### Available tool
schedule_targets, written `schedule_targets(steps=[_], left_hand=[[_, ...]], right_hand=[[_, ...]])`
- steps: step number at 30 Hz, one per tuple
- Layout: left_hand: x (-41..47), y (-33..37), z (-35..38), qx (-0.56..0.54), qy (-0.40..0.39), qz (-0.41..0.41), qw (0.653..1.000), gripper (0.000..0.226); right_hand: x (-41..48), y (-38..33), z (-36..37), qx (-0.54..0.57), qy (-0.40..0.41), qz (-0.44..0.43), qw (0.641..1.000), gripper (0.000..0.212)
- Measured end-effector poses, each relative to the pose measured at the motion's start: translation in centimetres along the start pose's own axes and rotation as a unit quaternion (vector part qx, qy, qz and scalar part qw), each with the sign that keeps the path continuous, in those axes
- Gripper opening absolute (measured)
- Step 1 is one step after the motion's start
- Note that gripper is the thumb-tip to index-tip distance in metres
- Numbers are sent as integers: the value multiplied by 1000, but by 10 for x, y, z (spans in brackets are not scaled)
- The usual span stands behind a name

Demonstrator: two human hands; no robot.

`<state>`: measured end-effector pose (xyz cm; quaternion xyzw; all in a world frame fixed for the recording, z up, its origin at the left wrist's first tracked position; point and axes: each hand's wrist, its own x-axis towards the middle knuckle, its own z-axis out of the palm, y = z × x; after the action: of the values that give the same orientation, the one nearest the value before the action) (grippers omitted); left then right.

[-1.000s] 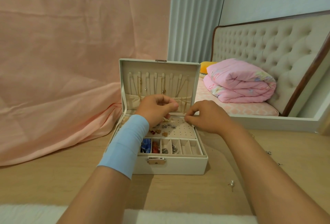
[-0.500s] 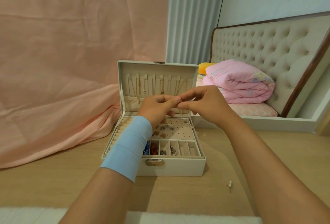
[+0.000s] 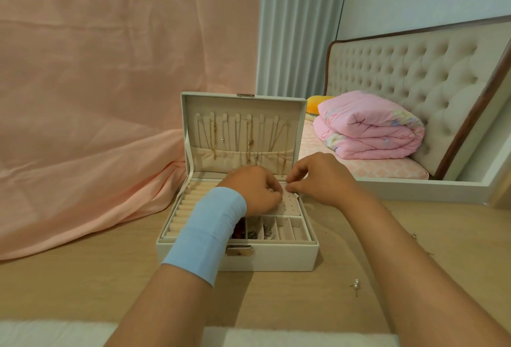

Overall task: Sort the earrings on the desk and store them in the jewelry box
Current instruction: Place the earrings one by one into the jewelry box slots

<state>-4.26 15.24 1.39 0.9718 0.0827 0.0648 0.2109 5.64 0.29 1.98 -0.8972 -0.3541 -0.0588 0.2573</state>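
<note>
The white jewelry box (image 3: 276,259) stands open on the wooden desk (image 3: 83,285), with necklaces hanging inside its lid (image 3: 193,114). Both hands are over its perforated earring panel (image 3: 287,207). My left hand (image 3: 254,189), with a blue wristband, curls its fingertips together on the panel; the earring they seem to pinch is hidden. My right hand (image 3: 320,178) pinches the panel's far right edge, whose corner is lifted. A pearl stud earring (image 3: 356,283) lies on the desk to the box's right. Small front compartments (image 3: 265,232) hold several pieces.
More tiny earrings (image 3: 414,235) lie scattered at the desk's right side. Ring rolls (image 3: 185,208) fill the box's left part. A pink cloth (image 3: 96,125) drapes behind on the left. A bed with a folded pink blanket (image 3: 370,128) is behind on the right.
Half a second ago both hands were raised with fingertips touching in front of the lid. They have come back down onto the perforated panel.
</note>
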Motion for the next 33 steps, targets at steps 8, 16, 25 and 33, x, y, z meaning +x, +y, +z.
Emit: schedule_targets(steps=[8,16,25,33], left_hand=[[2,-1,2,-8,3,11,1000,25],[0,3,1,2,24,24,999,24],[-13,67,23,-36,28,130,990,16],[-10,129,74,15,-57,156,986,15]], right_hand=[[-2,-3,-9,-1,-78,-16,997,20],[-8,8,-20,58,-56,-22,997,28],[-71,62,-80,0,-96,29,995,21],[-113,112,-88,17,-209,131,969,18]])
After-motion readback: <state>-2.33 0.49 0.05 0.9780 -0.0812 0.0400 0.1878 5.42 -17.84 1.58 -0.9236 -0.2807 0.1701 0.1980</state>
